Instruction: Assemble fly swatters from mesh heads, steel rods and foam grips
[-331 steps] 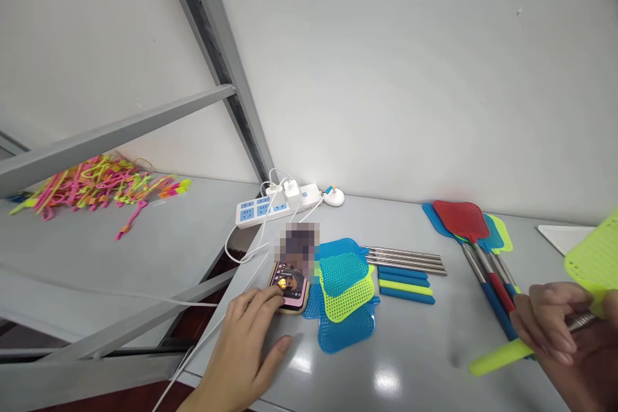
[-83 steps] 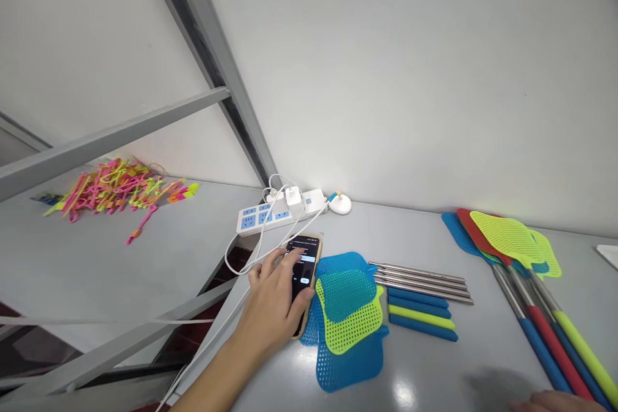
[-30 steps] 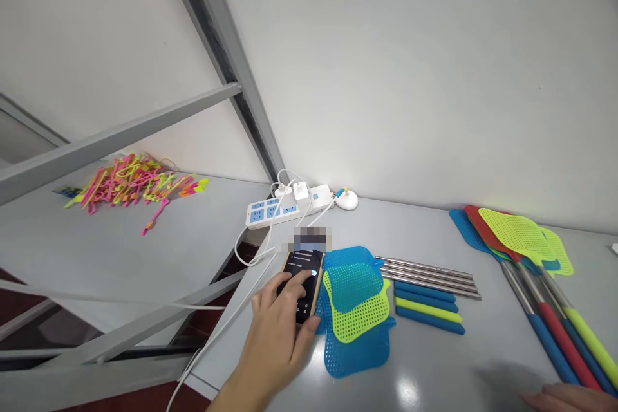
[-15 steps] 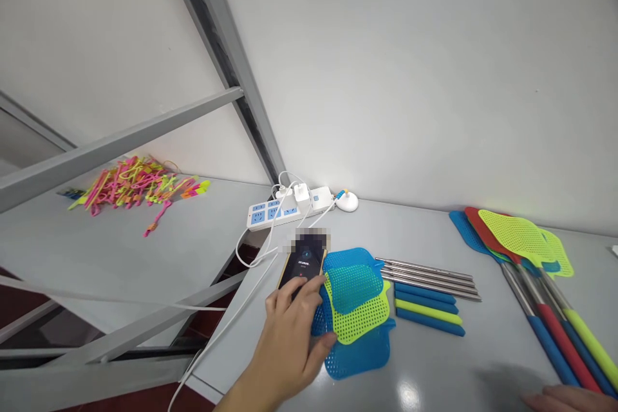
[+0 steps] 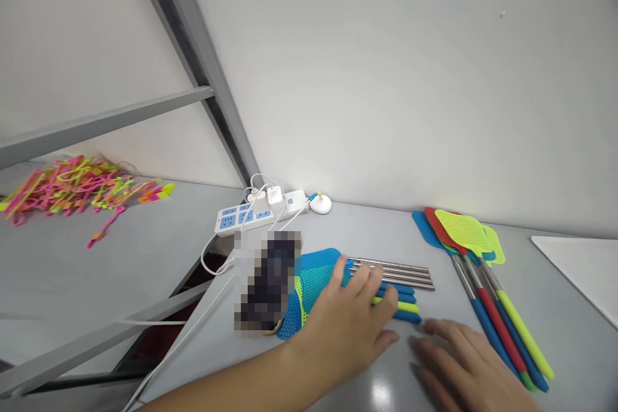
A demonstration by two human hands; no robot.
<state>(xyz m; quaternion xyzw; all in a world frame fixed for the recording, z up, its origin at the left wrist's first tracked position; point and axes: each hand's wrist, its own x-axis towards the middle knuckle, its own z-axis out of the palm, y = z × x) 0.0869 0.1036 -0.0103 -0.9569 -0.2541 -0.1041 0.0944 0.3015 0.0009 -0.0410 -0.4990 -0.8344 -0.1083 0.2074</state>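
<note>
My left hand point(image 5: 350, 312) hovers over or rests on loose swatter heads, its fingers spread and holding nothing; contact is unclear. One blue-green mesh swatter head point(image 5: 316, 286) shows beside its fingers, with a bit of yellow-green mesh under it. Past the fingertips lie several metal rods point(image 5: 393, 273) side by side. Blue and yellow-green handle sleeves point(image 5: 408, 315) are partly covered by the same hand. To their right, my right hand point(image 5: 468, 360) is open above the table, fingers apart, near the assembled fly swatters point(image 5: 499, 312) with blue, red and yellow-green grips.
A blurred-out phone point(image 5: 273, 277) lies left of the swatter heads. Behind it are a power strip point(image 5: 232, 222) with white cables and a round white object point(image 5: 320, 204). Pink and yellow pieces point(image 5: 82, 187) pile up on the left table. A white panel point(image 5: 584, 264) lies at right.
My left hand has left the phone and moved right across the swatter heads. My right hand has come further into view from the lower right. The camera view has shifted right.
</note>
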